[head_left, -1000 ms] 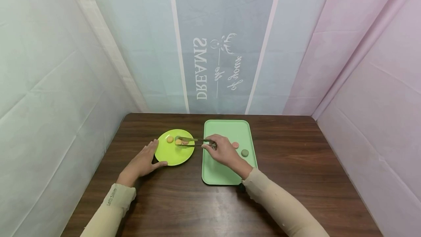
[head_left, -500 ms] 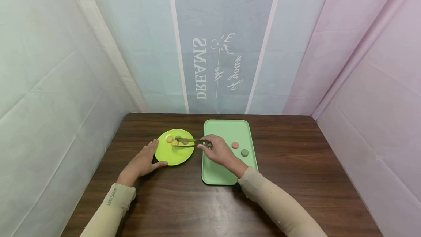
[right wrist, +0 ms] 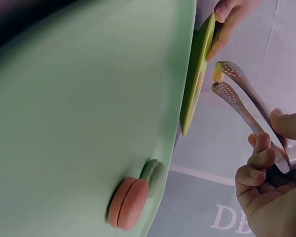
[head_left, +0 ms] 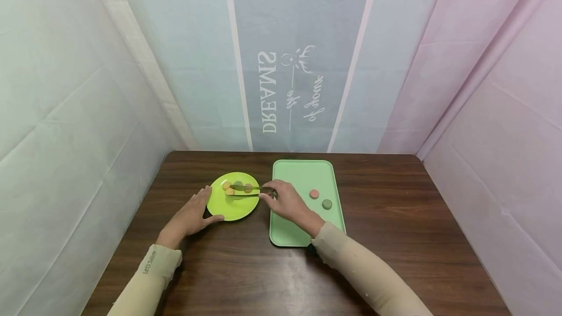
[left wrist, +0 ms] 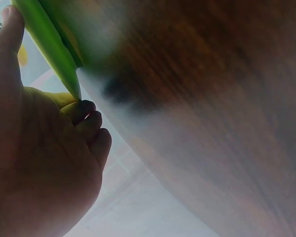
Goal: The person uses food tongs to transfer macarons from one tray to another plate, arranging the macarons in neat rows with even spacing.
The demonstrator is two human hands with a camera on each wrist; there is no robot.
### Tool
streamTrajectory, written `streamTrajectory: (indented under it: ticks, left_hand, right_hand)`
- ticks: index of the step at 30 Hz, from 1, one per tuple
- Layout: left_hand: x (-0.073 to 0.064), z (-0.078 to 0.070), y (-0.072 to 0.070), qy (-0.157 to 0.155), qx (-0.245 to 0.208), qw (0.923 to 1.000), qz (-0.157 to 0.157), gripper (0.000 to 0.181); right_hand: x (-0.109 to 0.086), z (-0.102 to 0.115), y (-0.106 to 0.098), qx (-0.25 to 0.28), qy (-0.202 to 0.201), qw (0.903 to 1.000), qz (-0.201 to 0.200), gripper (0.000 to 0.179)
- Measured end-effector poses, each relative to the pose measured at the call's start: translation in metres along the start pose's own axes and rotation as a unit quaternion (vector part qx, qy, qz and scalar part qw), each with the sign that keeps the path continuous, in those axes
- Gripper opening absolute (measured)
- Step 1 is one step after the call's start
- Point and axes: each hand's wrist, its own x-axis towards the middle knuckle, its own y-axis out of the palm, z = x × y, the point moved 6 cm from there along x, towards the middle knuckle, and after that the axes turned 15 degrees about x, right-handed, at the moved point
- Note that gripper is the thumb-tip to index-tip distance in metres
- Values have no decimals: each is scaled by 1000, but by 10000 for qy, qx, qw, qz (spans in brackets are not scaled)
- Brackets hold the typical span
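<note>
My right hand [head_left: 285, 201] holds metal tongs [head_left: 250, 188] over the round lime-green plate [head_left: 237, 212]. Between the tongs' perforated tips is a yellow macaron [head_left: 230, 191]; the right wrist view shows a yellow edge there too. Another yellow macaron [head_left: 226, 186], a green macaron [head_left: 238, 184] and a pink macaron [head_left: 248, 187] lie close by on the plate, partly covered by the tongs. At the plate's left rim rests my left hand [head_left: 189, 214], fingers extended and thumb spread along the near edge. The left wrist view shows it touching the plate's edge [left wrist: 49, 44].
On the mint-green tray [head_left: 287, 230], under my right forearm, lie a pink macaron [head_left: 314, 194] and a green macaron [head_left: 327, 204]. Both plate and tray stand on a dark wooden table [head_left: 395, 218]. Fabric walls [head_left: 303, 13] close off the back and sides.
My right hand and the tongs have moved left across the plate, and the yellow macaron between the tips has shifted left toward the other yellow one. My left hand stays put.
</note>
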Motion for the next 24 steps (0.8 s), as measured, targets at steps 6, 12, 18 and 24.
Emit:
streamTrajectory:
  ticks: [6,12,18,24]
  left_hand:
    - [-1,-1,-1,-6,-14,10000,-2,119]
    - [-2,-1,0,-27,-9,10000,-29,118]
    - [-3,-3,2,-20,-17,10000,-63,117]
    - [-3,-3,4,-18,7,9999,-108,117]
  right_hand:
    - [1,3,7,-54,-32,10000,38,23]
    - [1,2,15,-25,188,9998,30,30]
    - [0,1,21,113,464,9988,65,35]
    - [0,0,27,152,403,9991,9,35]
